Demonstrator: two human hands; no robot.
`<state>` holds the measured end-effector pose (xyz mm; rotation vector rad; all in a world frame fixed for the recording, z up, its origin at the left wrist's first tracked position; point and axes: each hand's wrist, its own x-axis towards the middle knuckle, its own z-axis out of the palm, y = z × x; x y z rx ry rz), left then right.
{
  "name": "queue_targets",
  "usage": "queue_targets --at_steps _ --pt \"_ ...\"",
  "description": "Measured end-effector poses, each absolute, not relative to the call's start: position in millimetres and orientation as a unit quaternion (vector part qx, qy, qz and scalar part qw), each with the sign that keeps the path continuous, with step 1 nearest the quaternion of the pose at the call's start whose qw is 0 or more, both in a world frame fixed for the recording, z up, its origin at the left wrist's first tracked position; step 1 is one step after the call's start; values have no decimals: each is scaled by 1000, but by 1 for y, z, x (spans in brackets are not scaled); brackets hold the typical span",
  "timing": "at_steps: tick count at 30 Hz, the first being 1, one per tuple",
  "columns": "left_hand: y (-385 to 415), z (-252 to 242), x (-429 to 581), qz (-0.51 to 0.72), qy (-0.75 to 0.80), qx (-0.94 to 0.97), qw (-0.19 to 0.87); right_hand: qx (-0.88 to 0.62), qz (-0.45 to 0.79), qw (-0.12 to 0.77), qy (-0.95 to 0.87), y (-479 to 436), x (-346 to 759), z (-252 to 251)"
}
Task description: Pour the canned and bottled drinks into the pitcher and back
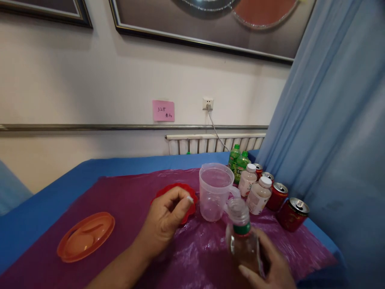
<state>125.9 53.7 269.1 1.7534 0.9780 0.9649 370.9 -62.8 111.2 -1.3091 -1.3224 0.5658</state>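
Note:
My right hand (267, 265) is wrapped round a clear bottle (245, 245) with a green neck band and an uncapped mouth, tilted a little. My left hand (168, 212) is closed in a pinch, and a small whitish thing shows at its fingertips, too small to name. Beneath that hand lies a red scalloped dish (192, 196), partly hidden by it. A translucent plastic jug (212, 196) stands upright between and beyond my hands, its handle toward the right, behind the bottle's mouth.
An orange oval dish (87, 237) lies at left on the purple sheet (126, 200). Green bottles (240, 164), two white-capped bottles (258, 196) and several red cans (293, 214) line the right side. A blue curtain (339, 120) hangs beside them; a radiator (195, 144) is behind the table.

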Motion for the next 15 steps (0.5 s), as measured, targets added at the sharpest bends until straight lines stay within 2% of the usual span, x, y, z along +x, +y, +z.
queue_targets --at_steps 3,8,15 --pt "54 230 109 363 450 703 414 -595 143 547 -571 -64 402 146" --pt "48 168 80 344 519 671 403 -668 46 438 -599 -42 446 195" --pt "30 143 64 332 555 638 418 -681 11 294 -670 -4 470 226"
